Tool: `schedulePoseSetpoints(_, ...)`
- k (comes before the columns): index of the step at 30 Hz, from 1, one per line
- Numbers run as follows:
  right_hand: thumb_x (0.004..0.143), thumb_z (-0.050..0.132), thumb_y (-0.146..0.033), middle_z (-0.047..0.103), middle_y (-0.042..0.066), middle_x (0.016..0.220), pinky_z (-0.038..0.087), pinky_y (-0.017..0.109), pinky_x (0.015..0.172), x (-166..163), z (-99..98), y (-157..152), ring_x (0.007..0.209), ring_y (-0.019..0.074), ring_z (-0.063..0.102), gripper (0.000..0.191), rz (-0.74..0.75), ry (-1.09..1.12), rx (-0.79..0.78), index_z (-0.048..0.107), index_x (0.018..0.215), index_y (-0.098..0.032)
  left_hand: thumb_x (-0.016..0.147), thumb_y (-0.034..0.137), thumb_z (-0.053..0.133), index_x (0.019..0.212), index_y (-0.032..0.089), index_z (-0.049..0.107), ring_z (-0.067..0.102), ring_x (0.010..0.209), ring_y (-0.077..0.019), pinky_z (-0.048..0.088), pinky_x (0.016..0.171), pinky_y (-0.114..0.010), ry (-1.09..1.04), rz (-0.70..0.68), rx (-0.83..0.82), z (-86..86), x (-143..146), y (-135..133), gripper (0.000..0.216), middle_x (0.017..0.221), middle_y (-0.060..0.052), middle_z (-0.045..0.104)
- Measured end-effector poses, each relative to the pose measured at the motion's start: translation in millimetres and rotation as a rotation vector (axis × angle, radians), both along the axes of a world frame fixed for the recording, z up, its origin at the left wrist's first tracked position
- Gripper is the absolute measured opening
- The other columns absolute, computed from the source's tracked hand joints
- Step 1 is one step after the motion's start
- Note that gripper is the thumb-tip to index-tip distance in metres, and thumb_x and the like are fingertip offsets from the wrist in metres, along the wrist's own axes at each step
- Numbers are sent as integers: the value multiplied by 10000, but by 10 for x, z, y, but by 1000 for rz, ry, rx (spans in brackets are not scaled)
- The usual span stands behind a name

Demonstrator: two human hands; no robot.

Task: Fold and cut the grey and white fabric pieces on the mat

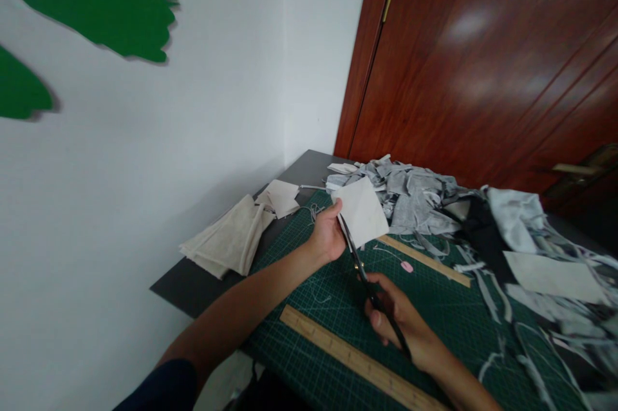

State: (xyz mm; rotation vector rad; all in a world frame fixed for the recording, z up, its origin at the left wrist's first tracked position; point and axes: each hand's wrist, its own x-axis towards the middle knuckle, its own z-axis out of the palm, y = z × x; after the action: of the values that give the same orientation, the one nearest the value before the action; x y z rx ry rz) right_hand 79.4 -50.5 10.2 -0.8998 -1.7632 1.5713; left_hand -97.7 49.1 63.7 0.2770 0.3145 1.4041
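Observation:
My left hand (329, 234) pinches a pale square of fabric (362, 211) and holds it up above the green cutting mat (434, 308). My right hand (398, 321) grips the handles of black scissors (360, 263). The blades reach up to the lower left edge of the fabric square, right beside my left thumb.
A wooden ruler (357, 359) lies near the mat's front edge and a second wooden ruler (425, 259) lies further back. A stack of folded cream cloth (226, 240) sits at the left. Grey scraps (410, 195) and strips pile at the back and right. A small pink piece (407, 267) lies on the mat.

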Motion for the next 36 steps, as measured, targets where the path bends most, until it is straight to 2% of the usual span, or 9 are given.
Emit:
schedulePoseSetpoints(11, 837, 703, -686, 485, -74, 706, 381, 177, 388, -24, -56, -27, 479, 69, 348, 725, -39, 4, -15, 432, 1312, -211, 894, 315, 610, 1297, 130, 661, 719, 1120, -347, 483, 1086, -526, -39, -27, 17, -49, 0, 27, 447, 1148, -139, 776)
schedulePoseSetpoints(18, 850, 686, -692, 471, -92, 673, 311, 171, 375, -25, -82, -12, 443, 56, 337, 706, -31, 13, -31, 428, 1292, -205, 933, 405, 565, 1279, 138, 669, 710, 1137, -341, 484, 1079, -516, -36, 13, 47, 3, 14, -1, 449, 1134, -130, 779)
schedulePoseSetpoints(22, 849, 687, -694, 471, -98, 669, 294, 171, 376, -33, -68, -27, 432, 50, 325, 696, -23, 26, -43, 429, 1278, -210, 966, 443, 515, 1254, 124, 679, 699, 1154, -348, 479, 1080, -521, -21, 42, 57, 28, 16, -19, 460, 1119, -140, 780)
schedulePoseSetpoints(28, 869, 676, -679, 458, -109, 632, 271, 171, 384, -38, -22, -51, 424, 49, 308, 647, -10, 22, -22, 446, 1247, -207, 941, 417, 569, 1285, 146, 669, 705, 1144, -342, 475, 1085, -510, -41, 8, 54, 15, 16, -12, 449, 1158, -132, 772)
schedulePoseSetpoints(36, 812, 702, -726, 464, -107, 612, 278, 178, 374, -77, 57, -68, 403, 53, 321, 702, -29, -10, -46, 473, 1222, -205, 988, 459, 462, 1193, 108, 704, 703, 1137, -349, 482, 1071, -515, -13, 32, 54, 28, 12, -19, 472, 1097, -153, 780)
